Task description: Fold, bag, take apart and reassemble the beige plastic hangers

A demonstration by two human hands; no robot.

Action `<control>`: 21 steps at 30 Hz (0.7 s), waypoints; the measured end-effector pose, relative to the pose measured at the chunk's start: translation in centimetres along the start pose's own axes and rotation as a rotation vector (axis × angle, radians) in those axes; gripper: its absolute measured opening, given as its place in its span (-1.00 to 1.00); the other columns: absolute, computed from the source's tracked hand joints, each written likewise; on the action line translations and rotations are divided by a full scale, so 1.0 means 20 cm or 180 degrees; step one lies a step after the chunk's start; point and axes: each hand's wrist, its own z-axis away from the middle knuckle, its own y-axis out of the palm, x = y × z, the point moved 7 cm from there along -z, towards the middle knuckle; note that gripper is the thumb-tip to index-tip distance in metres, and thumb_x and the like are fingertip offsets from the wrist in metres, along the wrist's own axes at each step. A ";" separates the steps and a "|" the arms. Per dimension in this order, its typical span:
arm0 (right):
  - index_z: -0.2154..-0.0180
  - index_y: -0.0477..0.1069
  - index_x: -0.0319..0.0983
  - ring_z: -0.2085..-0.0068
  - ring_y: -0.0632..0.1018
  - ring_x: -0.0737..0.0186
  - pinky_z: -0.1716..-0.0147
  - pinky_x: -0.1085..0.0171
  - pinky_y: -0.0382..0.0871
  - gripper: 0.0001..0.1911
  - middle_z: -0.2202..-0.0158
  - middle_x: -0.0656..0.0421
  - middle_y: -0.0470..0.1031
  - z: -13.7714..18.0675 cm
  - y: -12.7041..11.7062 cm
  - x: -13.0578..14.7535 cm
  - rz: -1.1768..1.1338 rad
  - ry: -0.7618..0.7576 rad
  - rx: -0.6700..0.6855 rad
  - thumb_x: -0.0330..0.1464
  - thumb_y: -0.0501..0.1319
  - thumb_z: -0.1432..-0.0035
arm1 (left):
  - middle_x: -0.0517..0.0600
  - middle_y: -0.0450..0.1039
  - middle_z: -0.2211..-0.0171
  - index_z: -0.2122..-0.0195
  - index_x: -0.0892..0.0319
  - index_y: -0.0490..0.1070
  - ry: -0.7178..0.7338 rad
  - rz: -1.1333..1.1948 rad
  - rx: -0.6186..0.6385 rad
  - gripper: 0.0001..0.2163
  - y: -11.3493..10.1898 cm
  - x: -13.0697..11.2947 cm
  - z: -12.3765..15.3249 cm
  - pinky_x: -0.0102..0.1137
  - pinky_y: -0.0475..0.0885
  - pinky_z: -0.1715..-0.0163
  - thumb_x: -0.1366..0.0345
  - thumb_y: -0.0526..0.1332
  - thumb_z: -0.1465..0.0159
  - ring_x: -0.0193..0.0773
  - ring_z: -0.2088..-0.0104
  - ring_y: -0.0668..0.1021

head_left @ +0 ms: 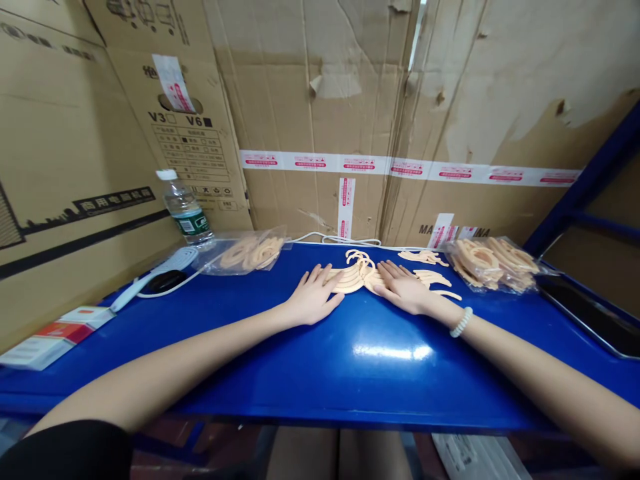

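Note:
Several thin, curved, beige pieces [351, 281] that look like wood lie side by side near the back of the blue table [320, 367]. My left hand [313, 298] rests flat with fingers spread, its fingertips over their left ends. On the right side, my right hand [404, 288] also lies flat, palm down, fingers stretched over the pieces and partly hiding them. Small hooked pieces [358, 257] sit just behind, between the two hands. More loose curved strips [433, 279] show to the right of my right hand, and another small group [423, 257] lies behind it.
Clear bags of similar pieces stand at left [253, 252] and right [493, 262]. A water bottle [186, 208], a white handled item [155, 275], a dark oval object [167, 281] and a small box [57, 337] are left. A phone-like dark slab [593, 317] lies right. Cardboard [310, 113] walls the back.

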 end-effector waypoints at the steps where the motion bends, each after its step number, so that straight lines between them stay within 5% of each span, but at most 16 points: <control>1: -0.39 0.09 -0.49 -0.42 0.13 -0.19 -0.38 -0.09 0.04 -0.04 -0.40 -0.22 0.11 -0.02 0.00 -0.03 0.0011 -0.0009 -0.0012 0.16 -0.28 -0.38 | 0.20 -0.14 -0.47 -0.46 0.07 -0.01 -0.0015 0.0024 0.0024 -0.41 0.00 0.00 -0.03 0.17 0.00 -0.35 -0.01 -0.04 -0.47 0.24 -0.45 -0.05; 10: -0.34 0.21 -0.37 -0.39 0.23 -0.06 -0.34 0.00 0.16 -0.36 -0.37 -0.12 0.23 -0.07 -0.09 -0.16 0.0181 -0.0112 -0.0388 -0.10 -0.15 -0.47 | 0.18 -0.17 -0.48 -0.47 0.02 -0.06 -0.0084 0.0181 0.0022 -0.43 -0.01 0.01 -0.15 0.25 -0.08 -0.34 -0.01 -0.08 -0.48 0.23 -0.46 -0.07; 16: 0.04 0.54 -0.42 -0.10 0.48 -0.18 -0.12 -0.08 0.35 -0.60 0.02 -0.23 0.55 0.06 -0.26 -0.51 0.0601 0.0155 -0.0523 -0.49 -0.01 -0.26 | 0.27 0.02 -0.43 -0.34 0.22 0.25 0.0714 -0.0197 -0.0614 -0.49 -0.07 -0.13 0.09 0.19 0.02 -0.35 0.10 0.09 -0.43 0.24 -0.43 0.08; 21: 0.20 0.62 -0.32 -0.04 0.50 -0.16 -0.08 -0.05 0.34 -0.63 0.06 -0.15 0.59 0.12 -0.22 -0.70 0.0867 0.0193 -0.0275 -0.51 0.04 -0.17 | 0.16 0.24 -0.35 -0.28 0.17 0.32 0.1419 0.0146 -0.0441 -0.57 -0.05 -0.24 0.26 0.02 0.26 -0.30 0.12 0.04 -0.47 0.08 -0.34 0.30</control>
